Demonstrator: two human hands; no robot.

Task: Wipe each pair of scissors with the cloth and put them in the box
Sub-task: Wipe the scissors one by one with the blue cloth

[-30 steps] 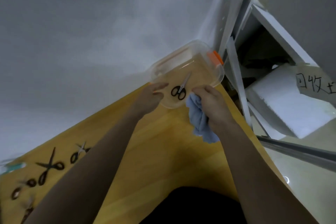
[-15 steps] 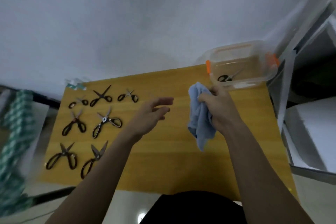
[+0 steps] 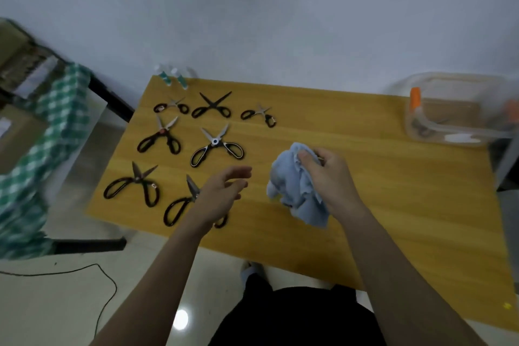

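left hand loose, grip released, over nearest scissors | right hand grip bunching cloth | box far right on bench | risk: splayed blades nick fingers

A plain pale grey-white wall fills the upper part of the view. Against it stands a yellow wooden table, its grain running lengthwise. The floor is glossy and cream-coloured, with a round spot of reflected light and a thin black cable lying across it. At the left, a green-and-white checked cloth hangs over dark-framed furniture, blurred.
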